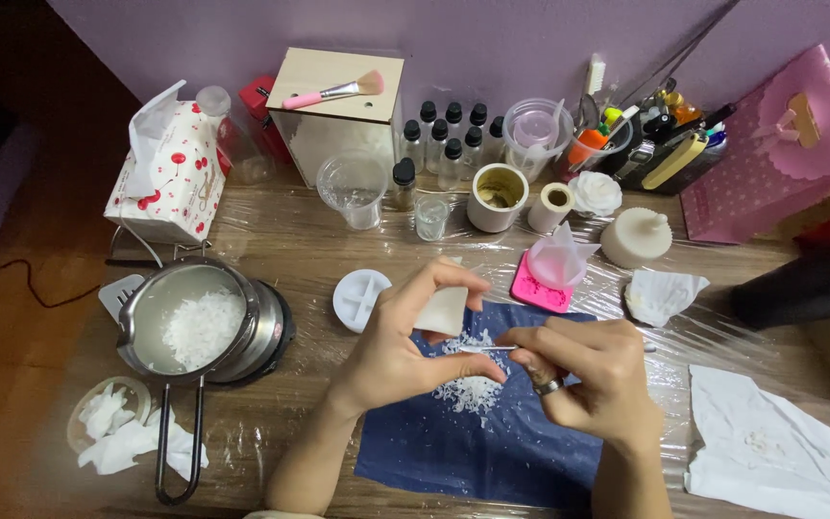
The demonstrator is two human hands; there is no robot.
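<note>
A pale, off-white wax block (446, 309) sits tilted, pinched in the left hand (398, 346) above the blue cloth (492, 442). A thin metal tool (488, 348), possibly a blade, lies level in the right hand (593, 380), its tip just beside the block. White shavings (473, 389) lie heaped on the cloth beneath.

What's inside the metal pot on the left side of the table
White wax-like flakes are heaped in the metal pot, piled toward its right side, with bare metal showing on its left. Whatever lies beneath the heap is covered.
</note>
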